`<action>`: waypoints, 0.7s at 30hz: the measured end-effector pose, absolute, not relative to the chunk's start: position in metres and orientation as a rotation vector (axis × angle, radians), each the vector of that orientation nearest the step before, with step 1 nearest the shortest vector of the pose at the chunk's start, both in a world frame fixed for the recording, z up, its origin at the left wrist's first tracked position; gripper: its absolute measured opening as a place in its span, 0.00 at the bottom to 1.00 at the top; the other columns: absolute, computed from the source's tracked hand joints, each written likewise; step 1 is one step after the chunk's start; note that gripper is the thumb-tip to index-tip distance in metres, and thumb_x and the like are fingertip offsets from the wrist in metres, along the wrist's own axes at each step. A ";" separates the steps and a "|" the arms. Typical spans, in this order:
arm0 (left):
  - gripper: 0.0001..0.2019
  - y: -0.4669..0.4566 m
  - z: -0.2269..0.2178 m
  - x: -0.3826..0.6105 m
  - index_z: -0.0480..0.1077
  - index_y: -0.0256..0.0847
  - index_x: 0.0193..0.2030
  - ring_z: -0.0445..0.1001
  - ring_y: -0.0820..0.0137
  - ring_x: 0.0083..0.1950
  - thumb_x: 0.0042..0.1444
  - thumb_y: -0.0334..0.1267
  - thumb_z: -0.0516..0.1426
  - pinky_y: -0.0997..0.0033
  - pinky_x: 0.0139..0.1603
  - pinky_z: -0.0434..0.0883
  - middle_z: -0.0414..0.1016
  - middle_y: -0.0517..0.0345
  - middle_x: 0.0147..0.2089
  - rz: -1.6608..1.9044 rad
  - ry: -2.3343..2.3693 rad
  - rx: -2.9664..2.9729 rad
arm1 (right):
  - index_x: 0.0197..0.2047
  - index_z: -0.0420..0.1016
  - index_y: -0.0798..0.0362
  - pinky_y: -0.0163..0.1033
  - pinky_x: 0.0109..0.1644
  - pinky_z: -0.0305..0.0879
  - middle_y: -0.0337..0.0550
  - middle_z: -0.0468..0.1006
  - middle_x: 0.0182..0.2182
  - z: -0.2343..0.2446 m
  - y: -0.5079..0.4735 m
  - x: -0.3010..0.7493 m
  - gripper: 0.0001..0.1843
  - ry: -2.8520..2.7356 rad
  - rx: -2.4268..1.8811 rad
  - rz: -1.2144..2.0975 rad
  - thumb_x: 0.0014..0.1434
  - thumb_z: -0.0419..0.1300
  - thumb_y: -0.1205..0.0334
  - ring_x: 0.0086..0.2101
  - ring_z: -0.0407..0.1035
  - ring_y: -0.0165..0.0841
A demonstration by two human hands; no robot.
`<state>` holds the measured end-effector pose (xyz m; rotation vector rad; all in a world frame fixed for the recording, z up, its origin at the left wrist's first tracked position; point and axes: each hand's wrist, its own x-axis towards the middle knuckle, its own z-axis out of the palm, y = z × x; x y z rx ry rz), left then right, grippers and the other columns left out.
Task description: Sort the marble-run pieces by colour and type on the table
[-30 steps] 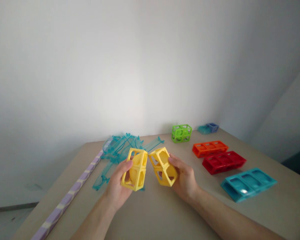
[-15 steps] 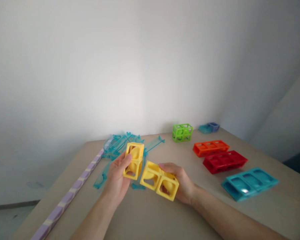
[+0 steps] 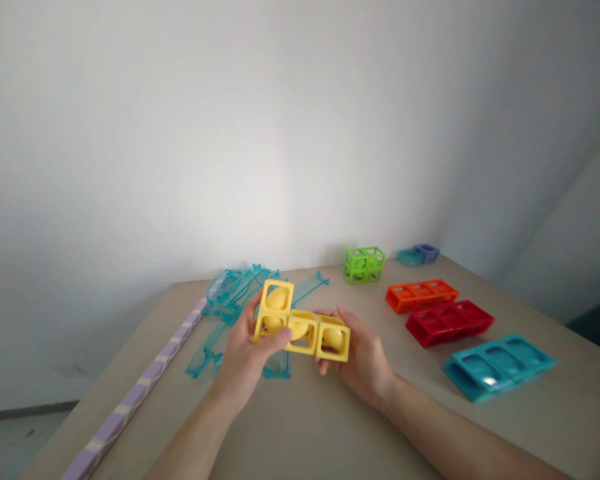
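Gripped by left hand [image 3: 245, 350] and right hand [image 3: 364, 360], 2 yellow blocks [image 3: 317, 337] meet edgewise, red block [image 3: 450, 324] apart.

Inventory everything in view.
Yellow two-cell plastic blocks: 2, yellow, in the hands
Translucent teal plastic pieces: several, teal, left to centre
Lilac banded strip: 1, lilac and white, left
Green openwork block: 1, green, back
Orange three-cell plastic block: 1, orange, right
Red three-cell block: 1, red, right
Teal three-cell block: 1, teal, near right
Blue open block: 1, blue, back right
Small teal piece: 1, teal, beside it
Table: 1, beige, beneath
Wall: 1, whitish, behind
Floor: 1, grey, lower left
Dark shape: 1, dark, right edge
Left hand: 1, bare, on left block
Right hand: 1, bare, on right block
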<state>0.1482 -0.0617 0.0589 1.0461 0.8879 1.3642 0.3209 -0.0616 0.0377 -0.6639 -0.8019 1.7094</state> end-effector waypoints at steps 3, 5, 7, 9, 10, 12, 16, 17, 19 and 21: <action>0.34 -0.061 0.060 0.149 0.64 0.46 0.59 0.77 0.69 0.40 0.43 0.34 0.68 0.70 0.44 0.72 0.77 0.59 0.42 1.455 0.921 1.009 | 0.46 0.73 0.51 0.37 0.27 0.72 0.44 0.79 0.35 0.036 -0.064 0.319 0.21 -0.866 -0.609 1.679 0.54 0.64 0.47 0.29 0.73 0.35; 0.35 -0.060 0.060 0.149 0.64 0.46 0.59 0.77 0.69 0.39 0.43 0.34 0.68 0.71 0.42 0.73 0.77 0.59 0.41 1.475 0.919 1.022 | 0.45 0.73 0.52 0.36 0.28 0.73 0.43 0.78 0.36 0.034 -0.064 0.318 0.19 -0.945 -0.649 1.624 0.53 0.67 0.52 0.30 0.72 0.33; 0.36 -0.060 0.059 0.148 0.63 0.46 0.60 0.77 0.69 0.39 0.42 0.33 0.68 0.70 0.43 0.73 0.77 0.58 0.42 1.496 0.921 1.041 | 0.42 0.74 0.54 0.34 0.27 0.72 0.43 0.78 0.33 0.033 -0.063 0.317 0.16 -0.995 -0.707 1.596 0.54 0.67 0.55 0.28 0.71 0.31; 0.37 -0.059 0.057 0.147 0.62 0.46 0.61 0.76 0.68 0.41 0.43 0.33 0.68 0.70 0.44 0.73 0.77 0.58 0.43 1.514 0.915 1.050 | 0.39 0.75 0.57 0.32 0.26 0.72 0.44 0.78 0.31 0.032 -0.062 0.317 0.15 -1.003 -0.724 1.614 0.56 0.66 0.54 0.26 0.70 0.29; 0.36 -0.059 0.057 0.147 0.63 0.46 0.61 0.76 0.68 0.41 0.44 0.34 0.68 0.70 0.43 0.73 0.77 0.59 0.43 1.511 0.894 1.053 | 0.38 0.76 0.58 0.32 0.26 0.71 0.45 0.78 0.30 0.032 -0.061 0.318 0.15 -0.982 -0.720 1.641 0.57 0.64 0.53 0.25 0.70 0.29; 0.32 -0.060 0.056 0.145 0.64 0.47 0.60 0.76 0.69 0.40 0.47 0.34 0.67 0.71 0.42 0.73 0.77 0.60 0.42 1.479 0.814 1.060 | 0.36 0.77 0.59 0.31 0.25 0.71 0.45 0.78 0.28 0.032 -0.060 0.318 0.18 -0.898 -0.707 1.709 0.58 0.61 0.49 0.23 0.69 0.28; 0.28 -0.062 0.056 0.142 0.64 0.49 0.58 0.76 0.70 0.41 0.49 0.33 0.65 0.72 0.42 0.72 0.76 0.60 0.45 1.429 0.693 1.009 | 0.34 0.76 0.57 0.31 0.21 0.68 0.43 0.76 0.26 0.032 -0.061 0.317 0.19 -0.794 -0.678 1.774 0.59 0.59 0.47 0.21 0.67 0.28; 0.29 -0.063 0.056 0.142 0.64 0.50 0.57 0.76 0.70 0.41 0.49 0.33 0.65 0.72 0.42 0.72 0.76 0.60 0.45 1.432 0.694 0.980 | 0.34 0.76 0.57 0.31 0.20 0.68 0.43 0.76 0.26 0.032 -0.061 0.317 0.18 -0.794 -0.678 1.757 0.58 0.61 0.48 0.20 0.67 0.27; 0.29 -0.063 0.057 0.141 0.63 0.51 0.56 0.76 0.71 0.38 0.48 0.33 0.66 0.73 0.39 0.72 0.76 0.62 0.43 1.456 0.724 0.917 | 0.33 0.75 0.57 0.31 0.19 0.65 0.41 0.74 0.27 0.032 -0.059 0.317 0.17 -0.783 -0.702 1.686 0.56 0.63 0.49 0.20 0.65 0.27; 0.28 -0.063 0.059 0.142 0.62 0.51 0.54 0.75 0.72 0.34 0.47 0.34 0.66 0.74 0.34 0.72 0.76 0.63 0.40 1.473 0.764 0.870 | 0.34 0.74 0.57 0.30 0.20 0.63 0.39 0.73 0.27 0.032 -0.056 0.318 0.16 -0.758 -0.755 1.577 0.54 0.65 0.51 0.21 0.64 0.26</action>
